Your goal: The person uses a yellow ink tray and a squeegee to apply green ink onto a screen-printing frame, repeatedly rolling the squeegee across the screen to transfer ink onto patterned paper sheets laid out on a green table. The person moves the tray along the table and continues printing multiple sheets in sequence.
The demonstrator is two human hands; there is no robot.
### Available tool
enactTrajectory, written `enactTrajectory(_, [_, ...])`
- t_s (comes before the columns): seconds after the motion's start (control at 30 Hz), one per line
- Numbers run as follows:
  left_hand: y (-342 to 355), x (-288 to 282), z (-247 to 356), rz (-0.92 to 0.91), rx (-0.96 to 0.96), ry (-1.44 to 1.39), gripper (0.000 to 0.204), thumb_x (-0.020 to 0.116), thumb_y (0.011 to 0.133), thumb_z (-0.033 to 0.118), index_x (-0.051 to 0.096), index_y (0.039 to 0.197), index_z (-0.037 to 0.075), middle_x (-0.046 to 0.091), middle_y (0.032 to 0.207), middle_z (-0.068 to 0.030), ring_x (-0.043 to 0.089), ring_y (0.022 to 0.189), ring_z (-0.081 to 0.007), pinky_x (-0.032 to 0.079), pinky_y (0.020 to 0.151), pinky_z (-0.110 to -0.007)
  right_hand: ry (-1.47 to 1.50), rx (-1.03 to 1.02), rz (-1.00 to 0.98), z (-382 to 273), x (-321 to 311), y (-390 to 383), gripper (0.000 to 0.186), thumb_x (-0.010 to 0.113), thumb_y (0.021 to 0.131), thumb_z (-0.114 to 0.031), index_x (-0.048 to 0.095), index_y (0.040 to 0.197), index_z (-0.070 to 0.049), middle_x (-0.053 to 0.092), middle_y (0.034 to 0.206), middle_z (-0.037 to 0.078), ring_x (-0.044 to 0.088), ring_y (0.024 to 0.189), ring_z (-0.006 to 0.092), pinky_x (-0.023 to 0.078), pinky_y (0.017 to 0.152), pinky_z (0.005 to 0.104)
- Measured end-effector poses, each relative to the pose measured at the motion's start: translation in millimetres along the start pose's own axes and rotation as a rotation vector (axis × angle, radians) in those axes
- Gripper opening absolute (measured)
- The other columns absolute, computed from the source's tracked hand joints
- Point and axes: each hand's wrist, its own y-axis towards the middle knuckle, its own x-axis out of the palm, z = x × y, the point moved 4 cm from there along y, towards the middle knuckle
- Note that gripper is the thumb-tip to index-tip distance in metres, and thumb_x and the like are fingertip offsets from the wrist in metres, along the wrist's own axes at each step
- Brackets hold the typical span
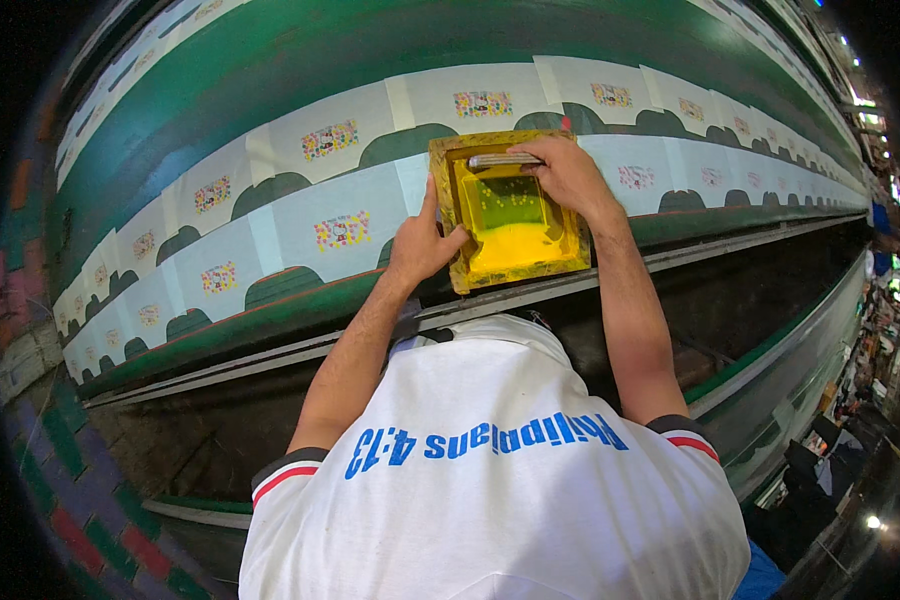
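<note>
A wooden screen-printing frame (460, 273), stained yellow, lies on the long green table in front of me. Bright yellow ink (515, 248) pools along its near side, and green shows through the mesh in the middle. At the frame's far side, my right hand (562, 175) is closed round a squeegee (503, 160) with a pale, narrow top edge. My left hand (425, 240) grips the frame's left side, its index finger along the outer edge and its thumb over the rim. The frame covers whatever lies directly under it.
White cut fabric pieces (270, 240) with dark curved gaps run in rows along the green table (270, 115), many bearing small colourful prints. A metal rail (220, 360) follows the near edge. Another table (785, 350) stands at right, and a painted brick wall (90, 500) at lower left.
</note>
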Motion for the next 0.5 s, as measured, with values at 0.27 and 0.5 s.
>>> enactTrajectory(0.27, [2,2,4,-0.04,-0.025,0.004,0.115,0.075,0.094,0.038,0.003,0.178,0.008,0.078,0.091,-0.0301,0.077,0.081,-0.0492,0.063,0.076,-0.055,-0.071,-0.02,0.024,6,21,-30,0.041,0.066,0.094,0.003,0.078,0.132,-0.008,0.077,0.13,0.017,0.068,0.125,0.0393,0.054,0.111,0.0471])
enactTrajectory(0.5, [-1,-1,5,-0.025,-0.048,0.004,0.114,0.074,0.094,0.038,0.003,0.178,0.007,0.077,0.088,-0.0308,0.076,0.081,-0.0513,0.062,0.077,-0.058,-0.081,-0.128,0.088,-5,47,-109,0.045,0.064,0.089,0.002,0.079,0.13,-0.01,0.076,0.125,0.013,0.068,0.121,0.0363,0.057,0.105,0.047])
